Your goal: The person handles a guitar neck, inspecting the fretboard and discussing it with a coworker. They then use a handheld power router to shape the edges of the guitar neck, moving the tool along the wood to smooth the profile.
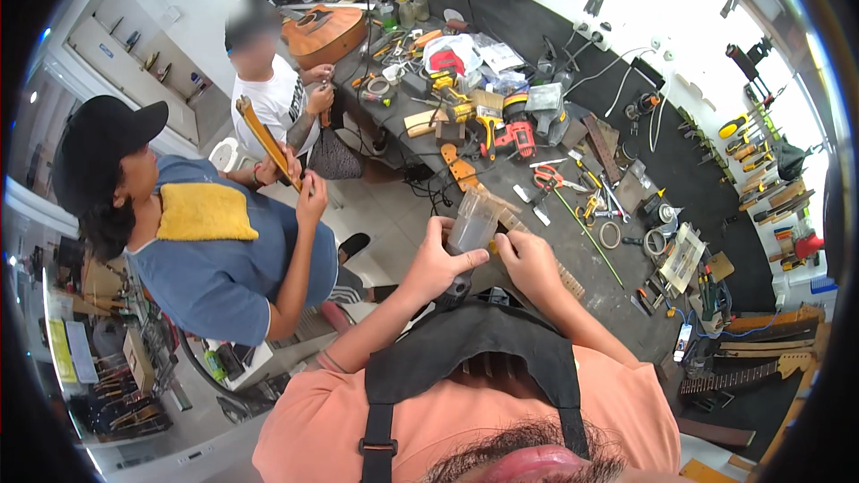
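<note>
My left hand [437, 261] is wrapped round a clear plastic tube-shaped tool part [474, 222] with a black lower end [455, 290]; its exact kind I cannot make out. Beside it, my right hand [530, 261] is closed, fingers curled toward the clear part; what they grip is hidden. A fretted guitar neck [571, 283] shows partly beyond my right hand at the bench edge. Just past the clear part lies a pale wooden piece [503, 209]. An orange-brown headstock-shaped wooden piece [459, 166] rests on the bench edge farther off.
The dark workbench [586, 255] carries red-handled pliers [548, 178], a red power tool [514, 139], tape rolls [609, 234] and a yellow-green strip [589, 238]. To my left, a person in blue [215, 259] holds a wooden piece; another person [268, 89] sits near an acoustic guitar [327, 34].
</note>
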